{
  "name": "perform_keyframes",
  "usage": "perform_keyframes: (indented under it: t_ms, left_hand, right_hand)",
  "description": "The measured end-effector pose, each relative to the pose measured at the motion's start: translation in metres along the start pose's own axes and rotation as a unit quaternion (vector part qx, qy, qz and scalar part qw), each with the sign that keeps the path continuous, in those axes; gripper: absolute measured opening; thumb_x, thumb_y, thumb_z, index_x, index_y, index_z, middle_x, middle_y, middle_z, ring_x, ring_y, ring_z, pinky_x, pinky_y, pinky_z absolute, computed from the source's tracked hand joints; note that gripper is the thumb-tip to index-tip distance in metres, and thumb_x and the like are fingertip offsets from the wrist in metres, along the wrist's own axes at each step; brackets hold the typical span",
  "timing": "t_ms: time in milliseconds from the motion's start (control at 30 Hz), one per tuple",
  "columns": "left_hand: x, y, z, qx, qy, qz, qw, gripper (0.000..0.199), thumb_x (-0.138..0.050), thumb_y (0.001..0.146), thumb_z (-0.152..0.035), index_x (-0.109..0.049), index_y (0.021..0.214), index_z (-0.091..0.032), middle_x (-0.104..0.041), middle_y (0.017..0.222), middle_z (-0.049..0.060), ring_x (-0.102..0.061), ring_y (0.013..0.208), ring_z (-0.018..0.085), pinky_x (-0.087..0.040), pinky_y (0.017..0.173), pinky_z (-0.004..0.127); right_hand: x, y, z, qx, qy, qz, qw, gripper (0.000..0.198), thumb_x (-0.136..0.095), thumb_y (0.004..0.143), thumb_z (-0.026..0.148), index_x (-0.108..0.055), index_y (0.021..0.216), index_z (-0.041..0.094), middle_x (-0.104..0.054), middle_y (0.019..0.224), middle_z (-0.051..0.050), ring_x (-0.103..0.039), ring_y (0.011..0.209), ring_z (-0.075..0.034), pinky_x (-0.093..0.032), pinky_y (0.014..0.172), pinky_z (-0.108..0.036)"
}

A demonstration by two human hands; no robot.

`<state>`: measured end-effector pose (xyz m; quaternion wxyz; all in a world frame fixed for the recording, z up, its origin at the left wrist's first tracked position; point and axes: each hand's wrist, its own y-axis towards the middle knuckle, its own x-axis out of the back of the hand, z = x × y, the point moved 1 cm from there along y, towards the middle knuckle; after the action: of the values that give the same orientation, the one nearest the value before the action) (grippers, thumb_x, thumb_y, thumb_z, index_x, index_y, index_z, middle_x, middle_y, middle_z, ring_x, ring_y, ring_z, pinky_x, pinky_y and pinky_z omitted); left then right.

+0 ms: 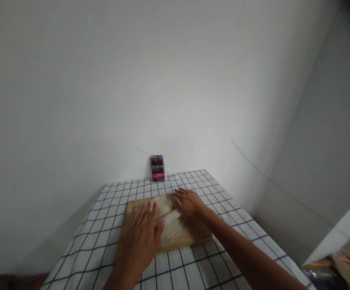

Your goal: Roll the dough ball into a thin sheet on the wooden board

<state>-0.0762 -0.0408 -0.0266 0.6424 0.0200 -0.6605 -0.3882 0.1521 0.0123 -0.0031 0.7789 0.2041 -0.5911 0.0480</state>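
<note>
A pale rolling pin (170, 216) lies slantwise across a flattened sheet of dough (162, 205) on a wooden board (189, 238). My left hand (144, 229) rests over the pin's left end, palm down, its fingers stretched forward and spread, its thumb on the near side. At the other end, my right hand (188, 202) is curved over the pin with its fingers close together. Both ends of the pin are hidden under my hands. The dough shows on the far and near sides of the pin, and flour whitens the board around it.
A white tablecloth with dark grid lines (232, 217) covers the table. Against the wall (175, 80) at the table's back edge stands a dark, blurred-out package (157, 168) with a red band. Blurred items (334, 270) show at the lower right.
</note>
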Motion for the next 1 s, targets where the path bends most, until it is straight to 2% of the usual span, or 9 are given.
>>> perform_keyframes:
  t_ms: [67,167,333,467,533,633,833,933,1000]
  left_hand:
    - [-0.001,-0.006,-0.006,-0.004,-0.001,-0.022,1.000,0.062,-0.039,0.106,-0.051,-0.049,0.150,-0.008,-0.051,0.155,0.019,-0.047,0.146,0.036,-0.041,0.118,0.061]
    - [0.004,-0.019,-0.016,-0.024,-0.010,-0.039,0.999,0.060,-0.042,0.105,-0.049,-0.046,0.152,-0.011,-0.052,0.156,0.016,-0.046,0.146,0.035,-0.040,0.118,0.059]
    - [0.023,-0.046,-0.029,-0.077,0.005,-0.055,0.996,0.072,-0.048,0.103,-0.047,-0.026,0.163,-0.013,-0.047,0.160,0.013,-0.049,0.145,0.030,-0.045,0.116,0.050]
    - [0.026,-0.059,-0.031,-0.105,0.013,-0.052,0.993,0.076,-0.048,0.102,-0.047,-0.019,0.165,-0.014,-0.045,0.161,0.012,-0.050,0.144,0.028,-0.049,0.112,0.044]
    - [0.021,-0.054,-0.028,-0.089,-0.001,-0.044,0.995,0.072,-0.047,0.103,-0.046,-0.024,0.163,-0.014,-0.046,0.160,0.012,-0.051,0.143,0.028,-0.049,0.113,0.046]
    - [0.009,-0.033,-0.019,-0.059,-0.029,-0.025,0.998,0.060,-0.042,0.105,-0.044,-0.038,0.157,-0.014,-0.053,0.155,0.013,-0.053,0.141,0.028,-0.050,0.113,0.049]
    - [-0.018,0.002,0.006,-0.037,-0.010,0.006,0.999,0.046,-0.036,0.107,-0.036,-0.058,0.142,-0.015,-0.057,0.151,0.017,-0.050,0.144,0.035,-0.043,0.115,0.063]
    - [-0.025,0.001,0.005,-0.031,-0.005,0.010,0.999,0.044,-0.034,0.107,-0.032,-0.061,0.138,-0.018,-0.059,0.149,0.016,-0.051,0.142,0.036,-0.043,0.114,0.064]
    - [-0.024,0.000,-0.002,0.001,0.000,-0.008,1.000,0.048,-0.034,0.107,-0.037,-0.057,0.142,-0.014,-0.058,0.150,0.018,-0.051,0.142,0.036,-0.044,0.114,0.062]
  right_hand:
    - [-0.002,-0.015,0.001,0.006,0.000,-0.009,1.000,0.046,-0.032,0.108,0.031,-0.069,0.132,0.020,-0.062,0.148,-0.009,-0.050,0.143,-0.026,-0.039,0.119,-0.046]
    - [-0.003,-0.051,0.005,0.014,0.014,-0.045,0.999,0.047,-0.030,0.109,0.031,-0.067,0.136,0.019,-0.062,0.147,-0.008,-0.051,0.143,-0.025,-0.039,0.120,-0.046]
    - [-0.007,-0.113,0.023,-0.009,0.031,-0.076,0.997,0.045,-0.035,0.109,0.036,-0.061,0.143,0.021,-0.058,0.152,-0.008,-0.050,0.143,-0.026,-0.039,0.120,-0.050]
    - [-0.011,-0.129,0.034,-0.020,0.029,-0.096,0.995,0.042,-0.039,0.109,0.037,-0.059,0.143,0.024,-0.055,0.154,-0.007,-0.048,0.145,-0.028,-0.032,0.123,-0.056]
    - [-0.010,-0.118,0.031,-0.028,0.023,-0.085,0.996,0.041,-0.038,0.109,0.035,-0.062,0.141,0.025,-0.056,0.154,-0.007,-0.049,0.144,-0.029,-0.029,0.123,-0.059]
    - [-0.005,-0.082,0.021,-0.036,0.009,-0.051,0.998,0.041,-0.034,0.109,0.034,-0.065,0.135,0.025,-0.059,0.151,-0.007,-0.050,0.143,-0.028,-0.029,0.122,-0.059]
    - [0.009,-0.001,0.008,-0.046,-0.001,-0.018,0.999,0.048,-0.030,0.109,0.045,-0.070,0.124,0.023,-0.069,0.137,-0.011,-0.061,0.128,-0.027,-0.042,0.111,-0.048]
    - [0.008,0.019,0.004,-0.043,0.000,-0.021,0.999,0.055,-0.025,0.109,0.049,-0.071,0.121,0.022,-0.073,0.127,-0.011,-0.067,0.118,-0.026,-0.047,0.103,-0.043]
    - [0.004,0.023,0.001,-0.036,0.003,-0.011,0.999,0.055,-0.025,0.109,0.048,-0.072,0.121,0.024,-0.074,0.127,-0.010,-0.067,0.117,-0.026,-0.049,0.101,-0.041]
